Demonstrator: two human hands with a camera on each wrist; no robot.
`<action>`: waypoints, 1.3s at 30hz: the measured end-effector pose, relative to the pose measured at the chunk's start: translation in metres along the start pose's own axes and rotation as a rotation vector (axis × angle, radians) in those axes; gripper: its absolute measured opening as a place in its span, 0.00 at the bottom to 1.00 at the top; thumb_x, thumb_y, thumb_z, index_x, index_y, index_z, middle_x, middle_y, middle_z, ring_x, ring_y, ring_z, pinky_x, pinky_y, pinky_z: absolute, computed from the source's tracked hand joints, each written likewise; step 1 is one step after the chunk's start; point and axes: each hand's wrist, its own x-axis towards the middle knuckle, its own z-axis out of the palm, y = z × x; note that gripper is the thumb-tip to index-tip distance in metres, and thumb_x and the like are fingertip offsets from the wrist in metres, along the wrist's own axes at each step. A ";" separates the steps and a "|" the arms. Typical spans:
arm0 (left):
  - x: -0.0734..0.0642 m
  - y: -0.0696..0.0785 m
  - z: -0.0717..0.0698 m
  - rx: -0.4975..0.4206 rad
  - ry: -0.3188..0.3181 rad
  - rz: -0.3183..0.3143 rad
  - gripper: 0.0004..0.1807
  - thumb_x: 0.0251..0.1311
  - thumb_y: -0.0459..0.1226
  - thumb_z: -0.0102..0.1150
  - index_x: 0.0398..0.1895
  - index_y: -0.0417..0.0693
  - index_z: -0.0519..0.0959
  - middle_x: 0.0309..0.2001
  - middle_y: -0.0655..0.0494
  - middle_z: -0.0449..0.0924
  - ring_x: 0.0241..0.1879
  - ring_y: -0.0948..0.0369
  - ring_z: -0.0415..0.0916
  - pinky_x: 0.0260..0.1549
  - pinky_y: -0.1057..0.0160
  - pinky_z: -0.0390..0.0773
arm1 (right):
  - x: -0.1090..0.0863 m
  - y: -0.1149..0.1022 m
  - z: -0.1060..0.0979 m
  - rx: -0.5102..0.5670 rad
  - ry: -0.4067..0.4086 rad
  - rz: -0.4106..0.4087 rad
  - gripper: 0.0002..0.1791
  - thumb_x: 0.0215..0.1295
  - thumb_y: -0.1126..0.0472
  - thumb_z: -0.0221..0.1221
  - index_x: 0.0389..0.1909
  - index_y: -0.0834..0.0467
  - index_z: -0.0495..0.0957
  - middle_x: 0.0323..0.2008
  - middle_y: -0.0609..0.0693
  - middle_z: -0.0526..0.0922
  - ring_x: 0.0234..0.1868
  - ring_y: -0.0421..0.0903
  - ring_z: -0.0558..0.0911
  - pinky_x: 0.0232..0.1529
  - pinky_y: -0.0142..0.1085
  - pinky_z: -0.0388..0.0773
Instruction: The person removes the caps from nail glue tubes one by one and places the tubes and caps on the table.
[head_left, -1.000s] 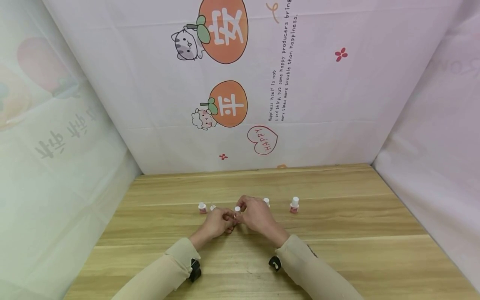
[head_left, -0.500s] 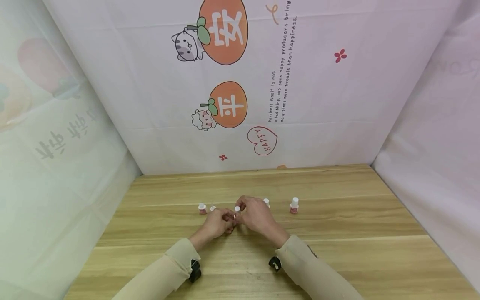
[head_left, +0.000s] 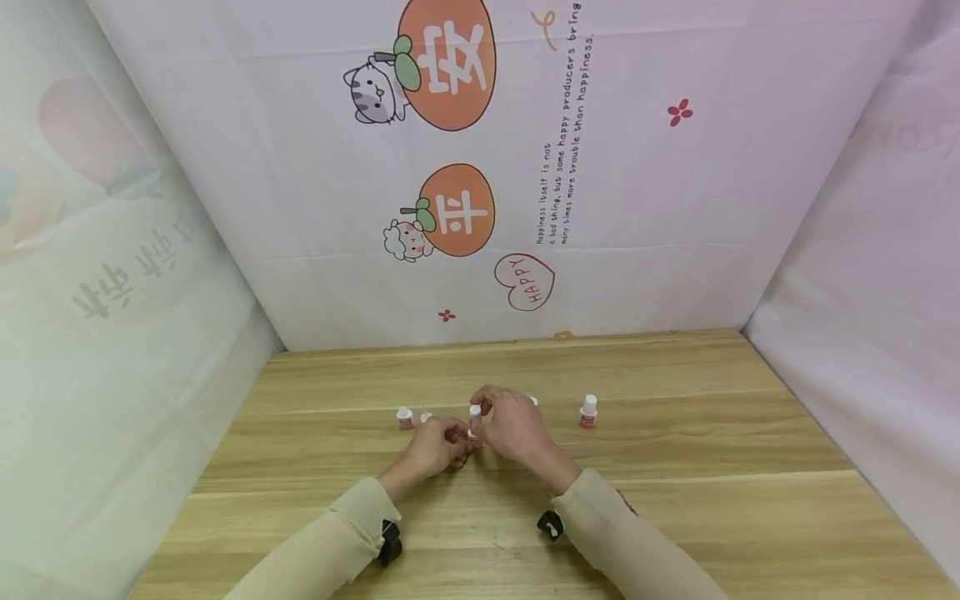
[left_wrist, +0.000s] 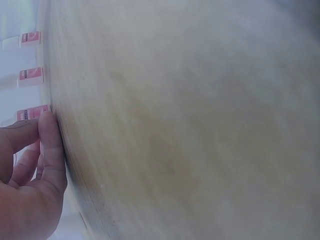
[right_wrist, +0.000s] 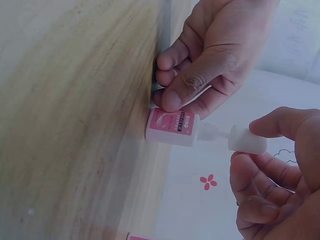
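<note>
Upright on the wooden table point(head_left: 480, 517) stands a small white bottle point(right_wrist: 170, 125) with a pink label. My left hand point(head_left: 431, 446) pinches its body low down between thumb and fingers, as the right wrist view shows. Between thumb and fingers of my right hand point(head_left: 513, 429) is its white cap point(right_wrist: 247, 140). The cap sits apart from the bottle's neck, with a thin pale stem point(right_wrist: 223, 135) running between the two. In the left wrist view my left hand point(left_wrist: 37, 170) hides part of the bottle's label point(left_wrist: 33, 112).
A similar bottle point(head_left: 405, 418) stands to the left, beside a partly hidden white-topped one point(head_left: 426, 417). Another bottle point(head_left: 588, 412) is at the right. Behind my right hand only a white cap top point(head_left: 533, 401) shows. A printed white cloth point(head_left: 615, 208) rises behind the table.
My right hand has risen slightly with the cap, which now stands higher above the bottle. The left hand stays in place on the bottle.
</note>
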 end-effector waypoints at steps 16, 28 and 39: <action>0.000 -0.003 -0.003 -0.057 0.016 -0.054 0.10 0.62 0.23 0.58 0.46 0.33 0.82 0.34 0.44 0.86 0.26 0.63 0.82 0.28 0.65 0.86 | 0.006 0.008 -0.010 0.152 0.011 0.072 0.09 0.62 0.54 0.63 0.42 0.50 0.82 0.32 0.43 0.83 0.29 0.37 0.78 0.29 0.31 0.76; -0.008 -0.007 -0.009 -0.038 0.033 -0.076 0.09 0.62 0.26 0.61 0.45 0.33 0.81 0.32 0.45 0.84 0.25 0.64 0.81 0.27 0.66 0.86 | 0.007 0.012 -0.009 0.197 0.071 0.066 0.05 0.61 0.54 0.65 0.33 0.49 0.80 0.26 0.41 0.80 0.26 0.36 0.76 0.28 0.30 0.73; -0.017 -0.013 -0.020 -0.059 0.035 -0.097 0.07 0.62 0.26 0.62 0.42 0.34 0.81 0.33 0.46 0.86 0.25 0.63 0.82 0.27 0.65 0.87 | 0.007 0.010 -0.003 0.227 0.027 0.073 0.06 0.61 0.54 0.67 0.31 0.49 0.79 0.26 0.41 0.82 0.26 0.35 0.76 0.26 0.29 0.73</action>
